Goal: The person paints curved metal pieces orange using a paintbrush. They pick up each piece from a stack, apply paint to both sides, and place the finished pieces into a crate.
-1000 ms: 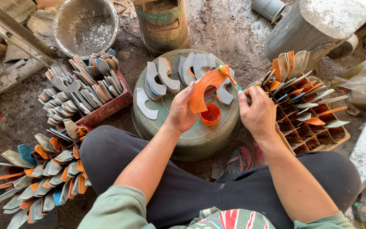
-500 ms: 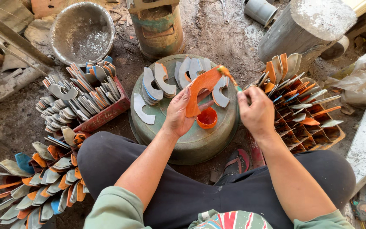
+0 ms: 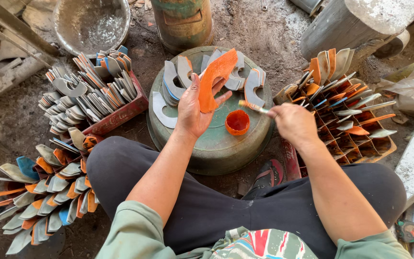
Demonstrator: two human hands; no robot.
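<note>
My left hand [image 3: 193, 109] is spread half open, cradling a curved orange-painted metal blade [image 3: 214, 79] upright above the round green drum top [image 3: 207, 144]. My right hand [image 3: 293, 123] pinches a thin paintbrush [image 3: 253, 107] over the drum's right edge, near the small orange paint cup [image 3: 237, 122].

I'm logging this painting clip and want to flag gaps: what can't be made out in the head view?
- Underside of the orange curved piece: faces away; the left hand covers its lower end.
- Brush handle: buried in the right hand.
- How full the paint cup is: too small to tell.
- Wooden divider crate, inner cells: hidden by the upright blades.
- Metal basin: cut off by the top edge.
</note>
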